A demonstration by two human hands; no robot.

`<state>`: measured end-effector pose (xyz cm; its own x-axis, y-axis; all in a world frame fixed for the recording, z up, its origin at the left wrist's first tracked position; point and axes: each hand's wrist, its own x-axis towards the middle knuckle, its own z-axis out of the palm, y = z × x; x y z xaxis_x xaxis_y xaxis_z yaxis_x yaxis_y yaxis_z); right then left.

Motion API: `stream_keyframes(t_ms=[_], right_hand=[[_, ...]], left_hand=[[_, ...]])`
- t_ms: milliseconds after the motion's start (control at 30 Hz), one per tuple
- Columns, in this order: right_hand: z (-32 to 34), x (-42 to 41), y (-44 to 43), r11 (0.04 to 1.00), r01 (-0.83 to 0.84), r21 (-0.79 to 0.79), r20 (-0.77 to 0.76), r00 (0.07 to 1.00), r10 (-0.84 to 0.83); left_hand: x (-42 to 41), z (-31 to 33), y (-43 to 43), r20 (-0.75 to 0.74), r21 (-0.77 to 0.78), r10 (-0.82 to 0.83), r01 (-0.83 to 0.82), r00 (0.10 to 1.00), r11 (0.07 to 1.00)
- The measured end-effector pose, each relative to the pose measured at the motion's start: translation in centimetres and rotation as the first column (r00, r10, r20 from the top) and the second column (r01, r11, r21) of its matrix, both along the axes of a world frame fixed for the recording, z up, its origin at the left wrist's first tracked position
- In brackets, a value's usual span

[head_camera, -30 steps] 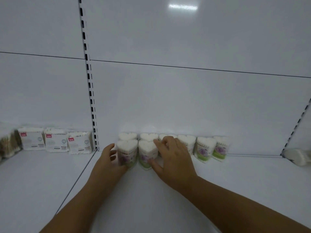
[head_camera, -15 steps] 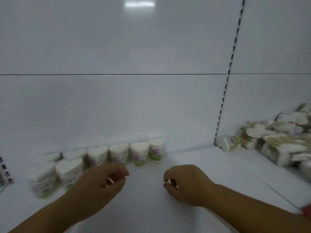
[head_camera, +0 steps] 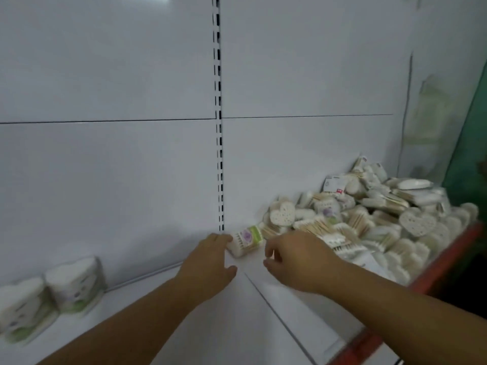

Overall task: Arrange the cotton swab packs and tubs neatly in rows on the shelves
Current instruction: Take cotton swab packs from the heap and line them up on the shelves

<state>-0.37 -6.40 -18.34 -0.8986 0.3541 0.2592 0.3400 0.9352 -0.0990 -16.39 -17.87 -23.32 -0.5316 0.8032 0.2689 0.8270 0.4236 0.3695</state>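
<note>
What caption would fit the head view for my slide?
Left hand and right hand reach for a toppled swab tub beside the unsorted pile; two tubs stand upright.

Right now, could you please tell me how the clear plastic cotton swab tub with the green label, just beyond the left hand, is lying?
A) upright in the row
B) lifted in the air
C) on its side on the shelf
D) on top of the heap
C: the green-labelled tub lies on its side on the white shelf, right beside the left hand.
</note>
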Motion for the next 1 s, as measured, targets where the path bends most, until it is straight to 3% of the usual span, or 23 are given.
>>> stream_keyframes(t_ms=[133, 233, 333, 433, 533, 600, 667, 700, 767, 867, 1000], right_hand=[[4.6, -0.8, 7.1, 0.987, 0.158, 0.028, -0.154, 0.976, -0.152], [5.1, -1.9, 11.5, 0.979, 0.107, 0.176, -0.009, 0.994, -0.107], [4.9, -3.3, 13.1, 0.920, -0.132, 0.369, 0.221, 0.974, 0.051], [4.9, -4.8, 13.9, 0.848, -0.287, 0.444, 0.371, 0.921, 0.117], [5.1, -5.8, 14.3, 0.804, -0.347, 0.484, 0.417, 0.899, 0.137], [5.7, -5.7, 13.7, 0.875, -0.292, 0.386, 0.312, 0.934, 0.174], [6.6, -5.1, 12.0, 0.955, -0.277, 0.103, 0.086, 0.959, 0.269], [7.0, -5.3, 10.3, 0.940, -0.320, -0.123, -0.026, 0.947, 0.319], [7.5, -5.3, 6.6, 0.734, -0.408, -0.544, -0.164, 0.909, 0.384], [7.6, -7.1, 1.3, 0.465, -0.508, -0.725, -0.270, 0.830, 0.488], [6.9, -9.7, -5.7, 0.292, -0.566, -0.771, -0.326, 0.745, 0.583]], left_hand=[[-0.7, -0.2, 5.2, -0.170, -0.054, 0.132, -0.143, 0.977, 0.988], [-0.5, -1.2, 6.7, -0.173, -0.004, 0.199, -0.203, 0.965, 0.979], [-0.3, -1.6, 6.9, 0.015, 0.089, 0.165, -0.165, 0.986, 0.982], [-0.3, -1.1, 6.2, 0.204, 0.136, 0.014, -0.043, 0.979, 0.990], [-0.1, -0.3, 4.2, 0.535, 0.267, -0.133, -0.017, 0.834, 0.963], [0.1, 1.1, 1.8, 0.731, 0.366, -0.227, -0.088, 0.644, 0.927], [0.1, 2.9, -1.5, 0.820, 0.385, -0.287, -0.106, 0.495, 0.917], [-0.1, 3.8, -3.8, 0.845, 0.388, -0.312, -0.098, 0.434, 0.916], [-0.4, 5.4, -7.9, 0.874, 0.401, -0.362, -0.059, 0.323, 0.914], [-0.4, 6.2, -14.5, 0.880, 0.373, -0.330, -0.066, 0.342, 0.926], [0.2, 6.3, -23.0, 0.837, 0.250, -0.140, -0.143, 0.528, 0.957]])
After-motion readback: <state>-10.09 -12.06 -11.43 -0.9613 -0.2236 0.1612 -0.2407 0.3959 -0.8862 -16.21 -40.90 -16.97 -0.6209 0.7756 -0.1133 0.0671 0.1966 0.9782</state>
